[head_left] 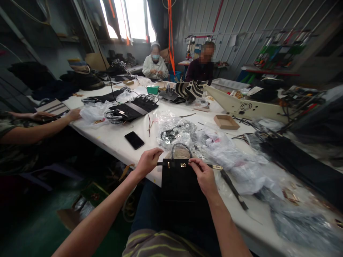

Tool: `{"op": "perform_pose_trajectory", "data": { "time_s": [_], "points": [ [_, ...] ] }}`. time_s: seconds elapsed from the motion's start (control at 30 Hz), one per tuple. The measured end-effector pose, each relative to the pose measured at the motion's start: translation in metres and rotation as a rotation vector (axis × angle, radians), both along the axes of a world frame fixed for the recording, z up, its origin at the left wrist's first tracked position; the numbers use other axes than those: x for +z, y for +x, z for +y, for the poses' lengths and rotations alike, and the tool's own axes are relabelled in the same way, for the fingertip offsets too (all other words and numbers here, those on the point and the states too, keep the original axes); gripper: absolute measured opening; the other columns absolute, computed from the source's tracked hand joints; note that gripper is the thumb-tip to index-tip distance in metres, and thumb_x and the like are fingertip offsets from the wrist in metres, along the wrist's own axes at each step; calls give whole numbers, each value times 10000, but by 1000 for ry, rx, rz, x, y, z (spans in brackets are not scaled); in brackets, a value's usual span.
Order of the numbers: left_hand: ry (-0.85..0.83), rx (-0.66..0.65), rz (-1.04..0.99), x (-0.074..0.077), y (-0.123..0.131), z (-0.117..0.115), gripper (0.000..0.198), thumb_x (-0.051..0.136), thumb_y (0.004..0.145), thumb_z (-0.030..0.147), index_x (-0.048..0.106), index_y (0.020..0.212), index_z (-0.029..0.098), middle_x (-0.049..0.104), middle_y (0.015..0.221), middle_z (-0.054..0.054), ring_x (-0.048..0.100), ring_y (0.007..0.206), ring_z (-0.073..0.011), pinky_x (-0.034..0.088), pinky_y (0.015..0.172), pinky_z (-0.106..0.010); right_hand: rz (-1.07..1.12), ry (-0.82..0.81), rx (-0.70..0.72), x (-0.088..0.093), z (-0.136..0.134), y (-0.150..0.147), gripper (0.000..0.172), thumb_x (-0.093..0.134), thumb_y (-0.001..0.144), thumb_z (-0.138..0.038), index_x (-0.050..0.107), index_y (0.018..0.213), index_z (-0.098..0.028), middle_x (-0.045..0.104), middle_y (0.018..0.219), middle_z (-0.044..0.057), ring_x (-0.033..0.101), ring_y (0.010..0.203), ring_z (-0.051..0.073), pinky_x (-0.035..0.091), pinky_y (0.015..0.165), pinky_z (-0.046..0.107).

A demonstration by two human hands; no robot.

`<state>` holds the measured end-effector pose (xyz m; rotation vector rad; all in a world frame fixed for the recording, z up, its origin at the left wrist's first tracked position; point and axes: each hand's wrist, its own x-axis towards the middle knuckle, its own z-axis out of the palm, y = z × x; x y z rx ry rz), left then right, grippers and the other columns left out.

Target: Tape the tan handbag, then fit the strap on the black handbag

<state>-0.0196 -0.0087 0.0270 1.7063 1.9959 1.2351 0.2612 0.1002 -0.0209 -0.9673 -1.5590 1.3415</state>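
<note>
A black handbag point(177, 184) stands upright against my lap at the table edge, its dark curved handle point(181, 145) raised. Gold-coloured metal fittings, including a clasp point(183, 165), sit along its upper front. A narrow black strap point(160, 163) runs across there and sticks out on both sides; a gold-coloured plate point(217, 167) tips its right end. My left hand point(148, 163) is closed in a pinch at the strap's left end. Beside the clasp, thumb and fingers of my right hand point(205, 175) pinch at the strap by the bag's top edge. The fingertips partly hide the grip.
A phone point(134, 140) lies left of the bag. Clear plastic packaging point(174, 134) and wrapped pieces point(222, 146) spread behind and right, near a cardboard tray point(226, 122). Black bags point(134, 109) lie farther left. A co-worker's arm point(40, 134) reaches in; two people sit across the table.
</note>
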Motion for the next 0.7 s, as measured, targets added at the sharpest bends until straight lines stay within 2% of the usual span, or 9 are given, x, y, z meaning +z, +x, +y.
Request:
{"op": "perform_pose_trajectory", "data": {
  "time_s": [0.13,0.2,0.27,0.4,0.53,0.7],
  "points": [
    [-12,-49,60,20,15,-2,239,585,1095,331,786,1206,263,852,1155,-62,794,1038,-246,537,894,-328,11,-59,2,3,0,2,415,872,905,-599,839,1131,-253,833,1083,67,763,1049,314,600,1023,471],
    [-51,-59,-25,30,27,0,310,652,1046,310,720,1345,266,847,1100,-53,786,968,-242,546,881,-341,-12,-26,-1,6,-3,2,393,868,910,-589,843,1113,-254,825,1057,61,756,1002,300,605,984,454],
    [-74,-120,-205,35,45,4,496,702,987,259,617,1476,255,834,1047,-32,759,857,-210,561,856,-337,-13,34,3,10,-6,1,346,858,924,-564,849,1092,-261,817,1081,57,747,1026,295,598,1007,449],
    [20,-223,-533,28,87,23,668,716,923,173,503,1554,226,826,1074,-29,775,954,-193,592,961,-340,73,91,59,19,-14,-3,249,854,941,-502,859,1063,-286,808,1215,58,733,1206,315,558,1155,482],
    [29,-202,-583,14,113,37,735,753,869,144,498,1555,221,829,1090,-32,785,964,-211,612,991,-384,144,36,100,20,-17,-6,222,860,940,-473,855,1066,-290,798,1331,69,725,1304,339,536,1220,522],
    [35,-181,-602,7,116,36,751,799,844,159,514,1534,230,819,1109,-35,794,974,-218,620,982,-384,89,97,27,13,-16,-4,238,828,959,-475,852,1093,-280,823,1210,69,748,1208,318,567,1139,481]
  ]
}}
